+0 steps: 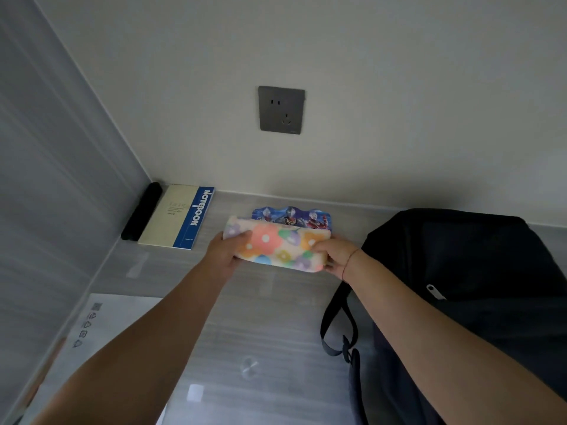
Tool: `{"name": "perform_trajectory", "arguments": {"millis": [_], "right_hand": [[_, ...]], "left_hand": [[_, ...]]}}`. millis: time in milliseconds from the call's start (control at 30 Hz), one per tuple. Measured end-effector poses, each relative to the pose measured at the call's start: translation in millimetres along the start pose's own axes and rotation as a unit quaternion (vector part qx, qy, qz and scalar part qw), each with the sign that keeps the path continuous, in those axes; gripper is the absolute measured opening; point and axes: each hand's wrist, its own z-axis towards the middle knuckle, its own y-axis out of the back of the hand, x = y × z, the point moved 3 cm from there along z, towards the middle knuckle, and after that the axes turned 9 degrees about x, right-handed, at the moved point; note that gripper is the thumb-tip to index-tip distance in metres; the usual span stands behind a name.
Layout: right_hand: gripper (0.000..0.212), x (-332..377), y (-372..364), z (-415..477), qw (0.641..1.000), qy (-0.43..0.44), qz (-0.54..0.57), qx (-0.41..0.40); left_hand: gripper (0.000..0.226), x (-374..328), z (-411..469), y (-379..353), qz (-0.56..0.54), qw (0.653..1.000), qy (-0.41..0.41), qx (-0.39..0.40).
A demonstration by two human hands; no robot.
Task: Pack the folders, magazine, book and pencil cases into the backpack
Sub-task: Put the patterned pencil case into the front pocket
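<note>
A floral pencil case [277, 246] with pastel flowers sits at the back middle of the grey desk. My left hand [225, 251] grips its left end and my right hand [336, 254] grips its right end. Just behind it lies a blue cartoon-print pencil case [291, 216], mostly hidden. A cream and blue notebook [178, 217] lies at the back left, with a black pencil case [141, 211] beside it in the corner. The black backpack [466, 271] lies on the right of the desk.
A white sheet or folder [113, 320] with small printed icons lies at the front left. A grey wall socket [280, 110] is above the desk. A panel wall closes the left side. The backpack strap [340, 326] trails onto the desk [270, 348].
</note>
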Motion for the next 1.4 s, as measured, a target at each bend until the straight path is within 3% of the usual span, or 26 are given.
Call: {"name": "perform_trajectory", "arguments": {"millis": [167, 267, 367, 467, 567, 667, 767, 867, 967, 1033, 1100, 1200, 1267, 1367, 1400], "right_hand": [[0.013, 36.6, 26.4, -46.1, 0.994, 0.071, 0.058, 0.051], [0.019, 53.0, 63.9, -85.5, 0.992, 0.11, -0.036, 0.058], [0.03, 51.5, 103.8, -128.3, 0.977, 0.116, -0.168, 0.061], [0.014, 40.3, 137.1, -162.5, 0.956, 0.078, -0.271, 0.077], [0.031, 19.3, 180.5, -189.9, 0.923, 0.07, -0.374, 0.065], [0.034, -9.2, 223.9, -202.8, 0.938, 0.074, -0.337, 0.037], [0.035, -38.0, 272.2, -215.7, 0.984, 0.065, -0.167, 0.023], [0.035, -59.9, 309.9, -226.5, 0.996, 0.066, -0.057, -0.027], [0.036, -71.1, 332.6, -237.2, 0.994, 0.069, -0.047, -0.065], [0.035, -74.2, 337.3, -240.1, 0.994, 0.066, -0.059, -0.07], [0.034, -78.3, 342.0, -242.1, 0.993, 0.061, -0.061, -0.075], [0.032, -84.9, 345.4, -241.4, 0.994, 0.052, -0.064, -0.068], [0.033, -88.8, 346.2, -240.3, 0.995, 0.047, -0.068, -0.06], [0.035, -94.1, 345.2, -239.6, 0.995, 0.039, -0.077, -0.045], [0.035, -95.7, 343.9, -239.8, 0.996, 0.035, -0.078, -0.036]], "left_hand": [[0.018, -23.5, -25.9, -37.9, -0.009, 0.997, -0.061, 0.043], [0.022, -27.1, -50.6, -85.6, 0.023, 0.99, -0.088, 0.106], [0.021, -4.2, -77.6, -141.2, 0.066, 0.987, -0.082, 0.121], [0.024, 25.8, -98.3, -199.1, 0.112, 0.981, -0.065, 0.146], [0.039, 64.5, -113.7, -258.9, 0.152, 0.977, -0.043, 0.143], [0.035, 99.3, -114.7, -301.7, 0.246, 0.964, -0.043, 0.092], [0.038, 118.8, -118.9, -339.5, 0.434, 0.894, -0.091, 0.065], [0.034, 143.0, -117.9, -354.8, 0.535, 0.834, -0.089, 0.107], [0.033, 154.1, -109.2, -359.3, 0.635, 0.758, -0.11, 0.104], [0.018, 153.6, -105.3, -365.7, 0.691, 0.701, -0.128, 0.125], [0.033, 158.6, -105.2, -375.1, 0.74, 0.643, -0.126, 0.151], [0.042, 158.0, -105.6, -378.6, 0.786, 0.589, -0.143, 0.122], [0.039, 157.3, -104.7, -377.1, 0.812, 0.545, -0.177, 0.109], [0.028, 161.6, -104.6, -379.4, 0.865, 0.439, -0.218, 0.105], [0.025, 162.4, -106.1, -380.1, 0.869, 0.429, -0.224, 0.103]]}}
